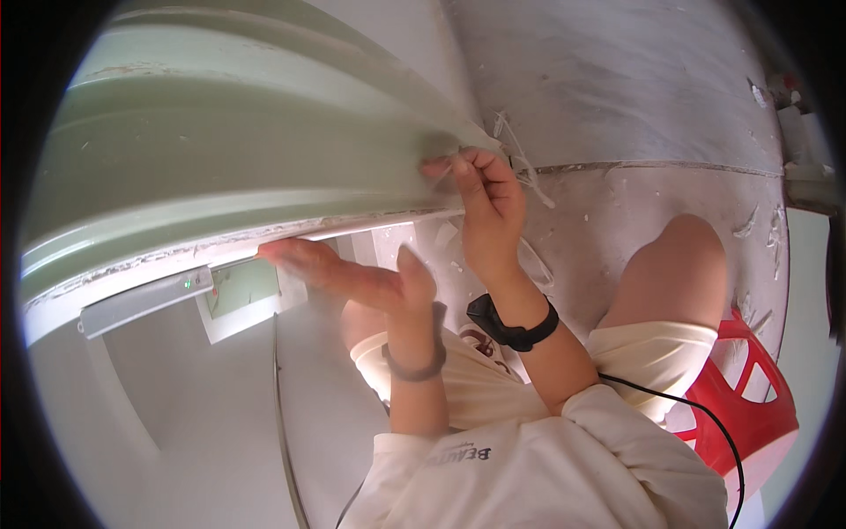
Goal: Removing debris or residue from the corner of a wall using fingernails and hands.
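A long pale green moulded panel, glossy and ridged, spans the upper left; its lower edge is whitish and rough. Against that edge rest the outstretched fingers of my left hand, the thumb held apart, with nothing seen in its grip. Near the panel's right end, my right hand pinches a small thin piece, seemingly translucent film, between thumb and fingers. Blur hides the exact shape of this piece. Just beyond the right hand, a thin whitish strip hangs or lies at the panel's corner.
A red plastic stool stands at the lower right, beside my knee. Whitish scraps lie on the grey floor, which a dark seam crosses. A black cable runs past my side. At the left is a grey bar-shaped device with green lights.
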Action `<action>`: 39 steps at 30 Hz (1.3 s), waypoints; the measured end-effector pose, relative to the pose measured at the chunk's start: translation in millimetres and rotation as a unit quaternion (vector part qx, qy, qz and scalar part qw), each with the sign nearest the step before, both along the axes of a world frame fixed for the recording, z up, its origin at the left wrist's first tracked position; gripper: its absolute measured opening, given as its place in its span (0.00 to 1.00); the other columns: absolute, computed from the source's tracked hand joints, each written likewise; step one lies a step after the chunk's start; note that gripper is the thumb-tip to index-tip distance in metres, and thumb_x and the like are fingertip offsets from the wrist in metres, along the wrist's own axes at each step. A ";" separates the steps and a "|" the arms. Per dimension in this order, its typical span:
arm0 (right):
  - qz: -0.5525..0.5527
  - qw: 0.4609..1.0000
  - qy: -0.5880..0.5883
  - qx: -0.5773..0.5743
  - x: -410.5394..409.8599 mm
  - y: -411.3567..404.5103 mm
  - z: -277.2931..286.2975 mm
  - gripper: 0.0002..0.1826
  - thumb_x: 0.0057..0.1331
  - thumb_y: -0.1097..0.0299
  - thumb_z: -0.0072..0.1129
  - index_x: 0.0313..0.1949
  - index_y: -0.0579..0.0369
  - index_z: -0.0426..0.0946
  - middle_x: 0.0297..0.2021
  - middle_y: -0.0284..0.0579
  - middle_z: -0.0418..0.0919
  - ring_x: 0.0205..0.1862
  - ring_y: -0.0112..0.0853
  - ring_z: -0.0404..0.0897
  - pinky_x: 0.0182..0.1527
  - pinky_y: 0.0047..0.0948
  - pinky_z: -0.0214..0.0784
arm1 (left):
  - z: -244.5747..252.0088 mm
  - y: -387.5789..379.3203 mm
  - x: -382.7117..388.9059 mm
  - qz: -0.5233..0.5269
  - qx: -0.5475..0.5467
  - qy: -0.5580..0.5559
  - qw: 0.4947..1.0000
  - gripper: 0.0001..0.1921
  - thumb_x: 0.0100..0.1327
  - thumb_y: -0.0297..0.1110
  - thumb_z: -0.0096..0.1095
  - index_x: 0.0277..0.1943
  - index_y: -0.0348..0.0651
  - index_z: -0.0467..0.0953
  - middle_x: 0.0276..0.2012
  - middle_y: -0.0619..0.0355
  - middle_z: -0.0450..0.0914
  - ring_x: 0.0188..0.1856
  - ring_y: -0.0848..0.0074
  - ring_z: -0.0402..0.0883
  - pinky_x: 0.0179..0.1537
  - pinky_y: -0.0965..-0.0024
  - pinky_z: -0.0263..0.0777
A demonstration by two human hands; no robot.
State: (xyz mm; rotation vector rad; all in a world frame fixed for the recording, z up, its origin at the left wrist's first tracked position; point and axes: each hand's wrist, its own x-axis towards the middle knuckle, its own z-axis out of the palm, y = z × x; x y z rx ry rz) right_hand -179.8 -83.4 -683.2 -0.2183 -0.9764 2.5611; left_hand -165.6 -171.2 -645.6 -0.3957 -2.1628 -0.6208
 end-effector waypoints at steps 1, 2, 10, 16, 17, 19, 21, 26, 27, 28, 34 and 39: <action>0.006 1.000 0.000 -0.022 -1.5 -0.4 -2.5 0.08 0.67 0.70 0.45 0.34 0.60 0.71 0.30 0.41 0.78 0.36 0.25 0.76 0.45 0.22 0.63 | -1.9 -2.2 -1.5 0.019 -0.037 0.001 0.999 0.48 0.57 0.54 0.53 0.67 0.37 0.31 0.67 0.39 0.33 0.68 0.48 0.33 0.65 0.48 0.37; 0.010 1.000 -0.002 -0.025 -1.9 -0.6 -5.4 0.08 0.67 0.70 0.45 0.34 0.60 0.71 0.30 0.41 0.78 0.36 0.25 0.76 0.45 0.22 0.63 | -3.3 -6.3 -1.8 0.024 -0.057 0.007 0.998 0.47 0.57 0.53 0.53 0.67 0.39 0.31 0.66 0.39 0.34 0.68 0.46 0.34 0.65 0.47 0.37; -0.086 0.976 -0.113 -0.166 4.6 24.0 -49.3 0.06 0.66 0.69 0.47 0.31 0.56 0.68 0.25 0.39 0.74 0.32 0.26 0.75 0.42 0.26 0.66 | -2.4 -24.5 2.1 -0.042 -0.074 0.017 0.996 0.42 0.57 0.50 0.53 0.67 0.42 0.39 0.67 0.39 0.35 0.68 0.46 0.33 0.64 0.45 0.36; -0.173 0.952 -0.175 -0.180 15.5 75.0 -84.4 0.05 0.66 0.70 0.46 0.32 0.55 0.67 0.26 0.37 0.73 0.31 0.27 0.74 0.40 0.24 0.67 | -23.8 -29.6 4.0 -0.032 -0.099 0.052 0.993 0.40 0.55 0.42 0.56 0.67 0.41 0.44 0.67 0.40 0.35 0.68 0.47 0.33 0.63 0.44 0.33; -0.171 0.954 -0.172 -0.176 16.5 82.1 -87.0 0.05 0.66 0.70 0.46 0.32 0.55 0.67 0.26 0.37 0.73 0.31 0.27 0.74 0.40 0.24 0.67 | -30.6 -30.7 4.6 -0.041 -0.090 0.050 0.994 0.43 0.50 0.42 0.60 0.67 0.43 0.47 0.67 0.39 0.35 0.68 0.46 0.34 0.63 0.41 0.31; -0.223 0.930 -0.173 -0.233 19.4 99.8 -90.5 0.06 0.66 0.71 0.45 0.30 0.57 0.67 0.24 0.38 0.71 0.29 0.26 0.72 0.37 0.23 0.66 | -43.2 -27.4 6.9 -0.058 -0.042 0.045 0.996 0.42 0.47 0.39 0.61 0.65 0.41 0.51 0.66 0.37 0.37 0.68 0.45 0.36 0.63 0.43 0.30; -0.264 0.924 -0.169 -0.218 20.2 115.7 -90.8 0.07 0.67 0.70 0.44 0.30 0.58 0.66 0.24 0.39 0.70 0.29 0.27 0.71 0.34 0.23 0.64 | -53.4 -27.0 8.8 -0.056 -0.051 0.019 0.997 0.40 0.45 0.39 0.62 0.63 0.40 0.55 0.66 0.35 0.42 0.67 0.44 0.39 0.63 0.45 0.30; -0.321 0.935 -0.061 -0.135 29.0 168.2 -98.2 0.07 0.66 0.71 0.43 0.31 0.61 0.66 0.24 0.40 0.68 0.27 0.26 0.67 0.29 0.24 0.61 | -52.4 -19.4 11.2 -0.036 -0.048 -0.018 0.998 0.41 0.46 0.36 0.64 0.64 0.41 0.54 0.65 0.34 0.46 0.67 0.44 0.43 0.63 0.47 0.32; -0.335 0.928 -0.037 -0.156 30.9 175.0 -90.7 0.06 0.66 0.72 0.44 0.33 0.62 0.66 0.24 0.40 0.68 0.25 0.24 0.65 0.27 0.23 0.60 | -49.3 -20.3 11.9 -0.027 -0.033 -0.014 0.999 0.41 0.46 0.36 0.64 0.64 0.41 0.54 0.65 0.34 0.46 0.67 0.44 0.43 0.63 0.47 0.32; -0.346 0.921 -0.013 -0.179 30.9 176.4 -76.4 0.05 0.65 0.72 0.46 0.34 0.62 0.66 0.24 0.39 0.68 0.23 0.23 0.64 0.25 0.21 0.58 | -46.3 -22.4 12.5 -0.027 -0.031 -0.014 0.999 0.40 0.45 0.35 0.64 0.64 0.41 0.55 0.64 0.34 0.46 0.67 0.44 0.43 0.63 0.47 0.32; -0.350 0.906 -0.072 0.227 9.3 144.7 10.0 0.05 0.59 0.73 0.53 0.35 0.56 0.72 0.29 0.41 0.74 0.21 0.24 0.69 0.25 0.19 0.62 | -40.0 -10.7 12.2 -0.010 0.044 -0.039 0.998 0.34 0.44 0.38 0.62 0.59 0.48 0.66 0.62 0.36 0.54 0.65 0.50 0.53 0.63 0.47 0.30; -0.276 0.385 -0.077 0.877 1.8 68.7 16.1 0.09 0.58 0.67 0.54 0.38 0.51 0.77 0.38 0.43 0.79 0.42 0.37 0.77 0.54 0.35 0.61 | -39.4 -5.7 13.3 -0.006 0.060 -0.046 0.997 0.33 0.44 0.37 0.62 0.59 0.53 0.67 0.62 0.37 0.55 0.65 0.51 0.54 0.61 0.43 0.30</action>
